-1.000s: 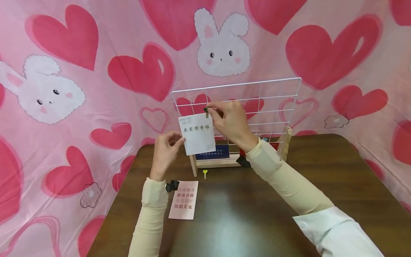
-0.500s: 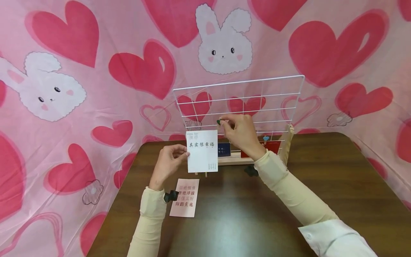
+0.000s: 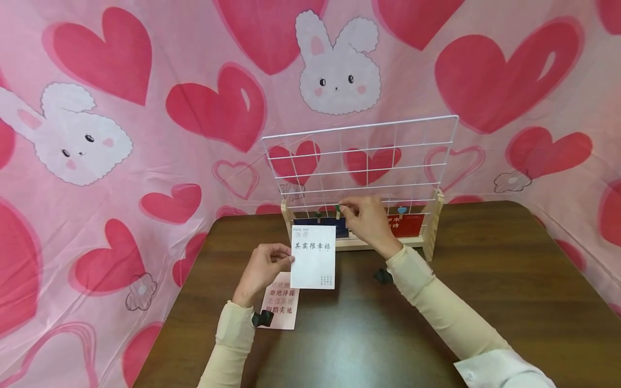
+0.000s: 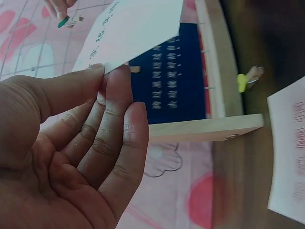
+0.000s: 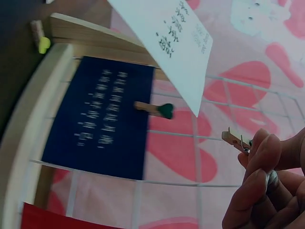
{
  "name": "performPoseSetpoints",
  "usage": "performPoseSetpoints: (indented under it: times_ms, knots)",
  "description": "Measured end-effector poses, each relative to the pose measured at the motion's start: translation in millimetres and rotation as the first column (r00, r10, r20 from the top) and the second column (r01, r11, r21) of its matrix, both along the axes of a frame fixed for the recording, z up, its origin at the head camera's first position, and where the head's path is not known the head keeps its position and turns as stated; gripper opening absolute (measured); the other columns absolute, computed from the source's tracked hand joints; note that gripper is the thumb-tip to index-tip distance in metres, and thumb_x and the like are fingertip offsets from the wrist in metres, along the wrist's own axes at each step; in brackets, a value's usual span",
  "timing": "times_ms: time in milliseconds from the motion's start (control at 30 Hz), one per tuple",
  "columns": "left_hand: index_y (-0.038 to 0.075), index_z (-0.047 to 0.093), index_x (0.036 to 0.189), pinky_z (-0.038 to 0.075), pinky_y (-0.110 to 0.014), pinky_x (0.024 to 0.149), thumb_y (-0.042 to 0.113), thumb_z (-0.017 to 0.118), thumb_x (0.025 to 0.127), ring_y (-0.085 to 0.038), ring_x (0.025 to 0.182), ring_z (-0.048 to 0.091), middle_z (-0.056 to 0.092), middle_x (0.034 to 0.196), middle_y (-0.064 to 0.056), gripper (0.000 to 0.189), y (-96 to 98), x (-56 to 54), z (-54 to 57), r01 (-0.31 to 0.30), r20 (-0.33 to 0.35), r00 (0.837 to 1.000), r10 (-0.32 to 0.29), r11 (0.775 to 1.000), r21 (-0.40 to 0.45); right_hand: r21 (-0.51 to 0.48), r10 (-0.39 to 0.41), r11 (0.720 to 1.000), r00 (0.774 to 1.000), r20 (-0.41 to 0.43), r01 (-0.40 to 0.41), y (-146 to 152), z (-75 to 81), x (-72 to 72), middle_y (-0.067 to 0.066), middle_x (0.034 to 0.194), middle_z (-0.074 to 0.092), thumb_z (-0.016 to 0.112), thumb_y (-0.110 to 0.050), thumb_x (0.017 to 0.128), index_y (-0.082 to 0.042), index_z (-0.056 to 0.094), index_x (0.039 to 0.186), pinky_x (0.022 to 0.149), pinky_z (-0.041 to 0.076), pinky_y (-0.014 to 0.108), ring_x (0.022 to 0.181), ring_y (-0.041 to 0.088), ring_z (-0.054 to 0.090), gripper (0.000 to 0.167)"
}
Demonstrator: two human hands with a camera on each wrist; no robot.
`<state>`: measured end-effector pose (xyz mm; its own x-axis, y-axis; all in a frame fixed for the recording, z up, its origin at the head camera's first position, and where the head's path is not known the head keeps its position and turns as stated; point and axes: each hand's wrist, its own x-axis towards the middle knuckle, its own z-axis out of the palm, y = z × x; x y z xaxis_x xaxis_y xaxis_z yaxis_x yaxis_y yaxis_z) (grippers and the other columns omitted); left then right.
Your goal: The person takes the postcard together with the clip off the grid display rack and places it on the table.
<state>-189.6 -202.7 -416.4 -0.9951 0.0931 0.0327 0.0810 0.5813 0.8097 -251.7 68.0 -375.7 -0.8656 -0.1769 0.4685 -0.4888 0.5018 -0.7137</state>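
The left hand (image 3: pixel 262 269) pinches a white card (image 3: pixel 312 267) by its edge; the right hand (image 3: pixel 371 222), near the rack (image 3: pixel 434 226), pinches a clip (image 5: pixel 233 140) apart from the card

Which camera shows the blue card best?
The right wrist view: the blue card shows almost whole, with its writing. In the left wrist view, the white card and left hand hide part; the head view shows it small, partly behind the white card.

In the head view, the white card (image 3: pixel 312 267), its smallest print (image 3: pixel 326 281) unreadable, hides part of the blue card (image 3: pixel 342 230) and a corner of the pink card (image 3: pixel 283 319). The right wrist view cuts off the red card (image 5: pixel 50 220).
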Motion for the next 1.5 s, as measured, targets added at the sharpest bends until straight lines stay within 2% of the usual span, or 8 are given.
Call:
performPoseSetpoints:
  times_ms: [200, 433, 633, 767, 1000, 1133, 1333, 1500]
  knots:
    - [0.001, 0.076, 0.096, 0.054, -0.027, 0.065, 0.003, 0.074, 0.093, -0.031, 0.077, 0.072, 0.077, 0.088, -0.013, 0.004, 1.7, 6.7, -15.4, 0.029, 0.045, 0.999, -0.029, 1.0, 0.008, 0.03, -0.019, 0.999, 0.998, 0.052, 0.018, -0.2, -19.3, -0.7, 0.01, 0.065, 0.073, 0.065, -0.011, 0.099, 0.001, 0.078, 0.112, 0.044, 0.036, 0.026, 0.047, 0.011, 0.058, 0.022]
    - [0.001, 0.076, 0.099, 0.06, -0.033, 0.068, 0.005, 0.076, 0.093, -0.032, 0.078, 0.073, 0.077, 0.088, -0.012, 0.008, 2.6, 14.3, -30.6, 0.06, 0.098, 0.993, -0.06, 0.998, 0.003, 0.068, -0.011, 0.998, 0.989, 0.144, 0.001, -2.0, -46.6, -1.9, 0.008, 0.068, 0.074, 0.065, -0.012, 0.099, 0.001, 0.078, 0.113, 0.045, 0.04, 0.028, 0.05, 0.01, 0.058, 0.023]
    - [-0.001, 0.076, 0.1, 0.064, -0.039, 0.072, 0.006, 0.077, 0.092, -0.024, 0.074, 0.071, 0.076, 0.087, -0.012, 0.01, 3.3, 19.1, -41.4, 0.051, 0.155, 0.987, -0.052, 0.999, 0.008, 0.079, -0.005, 0.997, 0.977, 0.214, -0.012, -6.8, -65.9, -3.3, 0.008, 0.07, 0.073, 0.066, -0.012, 0.099, 0.002, 0.078, 0.111, 0.046, 0.048, 0.029, 0.046, 0.01, 0.059, 0.022]
    - [-0.003, 0.076, 0.101, 0.065, -0.04, 0.072, 0.004, 0.077, 0.091, -0.017, 0.071, 0.069, 0.076, 0.086, -0.013, 0.012, 4.3, 20.9, -46.6, 0.051, 0.185, 0.981, -0.054, 0.998, 0.02, 0.104, -0.008, 0.994, 0.965, 0.262, -0.02, -10.5, -77.2, -5.8, 0.004, 0.063, 0.07, 0.066, -0.012, 0.098, 0.002, 0.078, 0.109, 0.048, 0.048, 0.029, 0.048, 0.01, 0.061, 0.021]
    - [-0.004, 0.077, 0.1, 0.064, -0.036, 0.068, 0.004, 0.078, 0.091, -0.017, 0.068, 0.071, 0.078, 0.085, -0.013, 0.012, 5.2, 22.9, -51.7, 0.068, 0.227, 0.971, -0.071, 0.997, 0.022, 0.145, -0.05, 0.989, 0.946, 0.319, 0.003, -16.0, -89.9, -7.9, 0.006, 0.067, 0.073, 0.067, -0.013, 0.097, -0.001, 0.079, 0.107, 0.053, 0.049, 0.029, 0.054, 0.012, 0.065, 0.019]
    - [-0.003, 0.076, 0.099, 0.064, -0.034, 0.067, 0.005, 0.078, 0.091, -0.016, 0.067, 0.072, 0.078, 0.084, -0.013, 0.012, 5.1, 22.8, -55.6, 0.079, 0.257, 0.963, -0.081, 0.997, 0.016, 0.183, -0.054, 0.983, 0.936, 0.348, -0.011, -19.5, -98.7, -10.1, 0.004, 0.067, 0.073, 0.068, -0.013, 0.097, -0.002, 0.08, 0.107, 0.056, 0.049, 0.028, 0.057, 0.013, 0.064, 0.02]
    - [-0.002, 0.077, 0.095, 0.055, -0.026, 0.053, 0.008, 0.078, 0.091, -0.014, 0.059, 0.067, 0.076, 0.076, -0.01, 0.011, 9.3, 21.8, -62.5, 0.074, 0.284, 0.957, -0.065, 0.997, -0.022, 0.188, -0.029, 0.981, 0.922, 0.385, -0.048, -26.9, -113.8, -14.9, 0.003, 0.068, 0.075, 0.067, -0.012, 0.097, -0.001, 0.08, 0.103, 0.054, 0.05, 0.026, 0.054, 0.011, 0.067, 0.018]
    - [0.0, 0.076, 0.094, 0.045, -0.02, 0.045, 0.01, 0.08, 0.09, -0.012, 0.053, 0.061, 0.074, 0.069, -0.006, 0.011, 11.7, 20.5, -67.1, 0.051, 0.288, 0.957, -0.036, 0.998, -0.045, 0.12, 0.013, 0.99, 0.893, 0.449, -0.074, -32.8, -120.3, -17.4, 0.008, 0.07, 0.076, 0.067, -0.006, 0.097, 0.003, 0.079, 0.1, 0.048, 0.054, 0.024, 0.05, 0.011, 0.066, 0.015]
